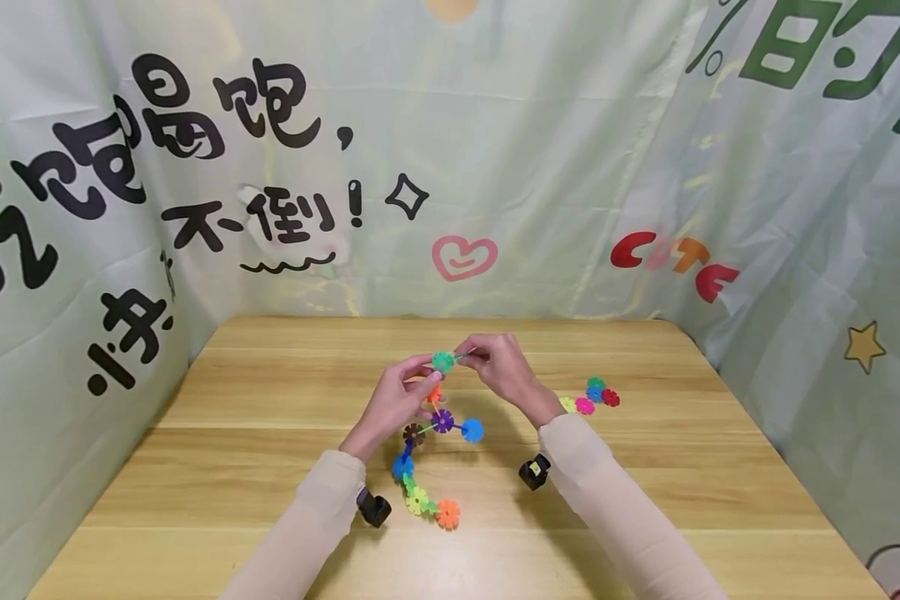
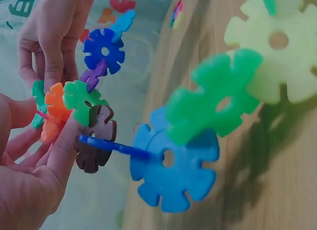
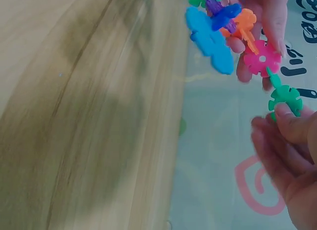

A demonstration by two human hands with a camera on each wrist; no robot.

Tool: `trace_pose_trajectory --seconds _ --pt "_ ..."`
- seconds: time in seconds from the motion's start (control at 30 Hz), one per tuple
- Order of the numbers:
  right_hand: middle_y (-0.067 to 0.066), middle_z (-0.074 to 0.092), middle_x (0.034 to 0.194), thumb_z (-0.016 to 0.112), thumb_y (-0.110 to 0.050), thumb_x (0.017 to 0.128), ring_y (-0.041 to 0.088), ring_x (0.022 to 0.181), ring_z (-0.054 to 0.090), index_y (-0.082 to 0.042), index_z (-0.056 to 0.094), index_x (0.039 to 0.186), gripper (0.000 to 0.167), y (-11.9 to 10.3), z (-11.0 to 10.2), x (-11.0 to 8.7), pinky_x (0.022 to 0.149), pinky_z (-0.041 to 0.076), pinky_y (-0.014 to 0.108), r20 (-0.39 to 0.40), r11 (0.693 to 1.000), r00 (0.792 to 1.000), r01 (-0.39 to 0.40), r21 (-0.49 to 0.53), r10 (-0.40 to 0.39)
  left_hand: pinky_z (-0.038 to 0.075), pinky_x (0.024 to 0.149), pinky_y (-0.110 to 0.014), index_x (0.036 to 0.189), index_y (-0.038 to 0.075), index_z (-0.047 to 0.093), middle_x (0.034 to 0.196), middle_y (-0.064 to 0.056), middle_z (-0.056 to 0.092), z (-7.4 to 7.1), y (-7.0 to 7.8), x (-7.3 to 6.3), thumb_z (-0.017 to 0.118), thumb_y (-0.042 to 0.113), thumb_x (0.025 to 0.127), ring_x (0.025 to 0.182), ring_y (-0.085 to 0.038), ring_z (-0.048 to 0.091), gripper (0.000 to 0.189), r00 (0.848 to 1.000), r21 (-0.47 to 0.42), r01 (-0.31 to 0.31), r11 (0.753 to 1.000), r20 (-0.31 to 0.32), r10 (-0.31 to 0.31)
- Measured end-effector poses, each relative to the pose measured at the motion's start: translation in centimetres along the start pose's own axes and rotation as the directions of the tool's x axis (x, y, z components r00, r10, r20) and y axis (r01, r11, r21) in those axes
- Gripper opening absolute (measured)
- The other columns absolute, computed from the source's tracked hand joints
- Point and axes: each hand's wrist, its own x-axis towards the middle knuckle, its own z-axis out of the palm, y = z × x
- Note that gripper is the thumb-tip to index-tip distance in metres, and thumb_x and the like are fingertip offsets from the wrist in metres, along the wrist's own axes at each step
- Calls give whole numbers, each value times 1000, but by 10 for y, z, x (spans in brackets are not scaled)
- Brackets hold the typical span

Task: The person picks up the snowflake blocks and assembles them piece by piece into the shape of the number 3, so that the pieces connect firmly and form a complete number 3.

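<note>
My left hand (image 1: 396, 398) grips a branching chain of plastic snowflake discs by its upper end, around a pink disc (image 3: 262, 59) and an orange disc (image 2: 53, 109). Between thumb and fingers, my right hand (image 1: 501, 368) pinches a green disc (image 3: 286, 98). Another green disc (image 3: 273, 77), seen edge-on, links it to the pink one. Below the left hand hang a purple disc (image 1: 442, 421), a blue disc (image 1: 472, 430) and a brown disc (image 1: 414, 434). The chain curves on through more blue, green and yellow discs to an orange end disc (image 1: 447, 514).
Several loose-looking discs, among them a magenta disc (image 1: 585, 406) and a dark red disc (image 1: 611, 398), lie on the wooden table (image 1: 270, 467) beyond the right forearm. A printed curtain (image 1: 555, 167) stands around the table's back and sides. Black cameras (image 1: 534, 472) are strapped at both wrists.
</note>
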Motion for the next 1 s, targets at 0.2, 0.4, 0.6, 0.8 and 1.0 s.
trace_pose_trajectory --seconds 0.2,0.4,0.6,0.8,1.0 --pt "12 78 89 77 0 89 24 78 76 -4 80 87 5 3 1 -1 72 64 32 5 1000 1000 1 -6 -1 65 77 -46 137 12 62 127 -15 67 -2 2 0 68 24 102 98 -31 73 38 1000 46 -13 999 -5 13" --pt "11 79 89 77 -2 90 22 77 76 -5 81 89 5 3 0 -3 71 64 34 24 1000 1000 5 9 -5 62 79 -29 138 7 61 122 -18 71 -3 2 6 69 25 101 101 -34 74 42 998 46 -66 997 2 66" --pt "14 79 100 74 -2 94 25 88 76 -3 79 103 11 7 -7 -6 78 64 43 99 997 992 -80 19 78 59 74 -26 140 10 60 117 -23 69 -6 0 7 67 22 102 107 -46 70 41 997 43 -77 996 20 76" --pt "19 77 110 70 -2 97 30 96 75 -4 76 110 15 22 -37 -15 83 64 44 127 978 970 -205 -25 206 57 73 -24 138 12 63 117 -26 67 -14 -2 5 67 14 101 108 -47 67 37 998 66 -66 996 26 65" --pt "22 76 109 69 -1 96 34 94 74 -1 76 107 13 44 -67 -30 81 63 45 184 954 938 -276 -117 294 55 70 -24 133 9 66 117 -26 70 -17 -2 4 68 18 101 106 -46 65 33 998 85 -60 995 7 60"
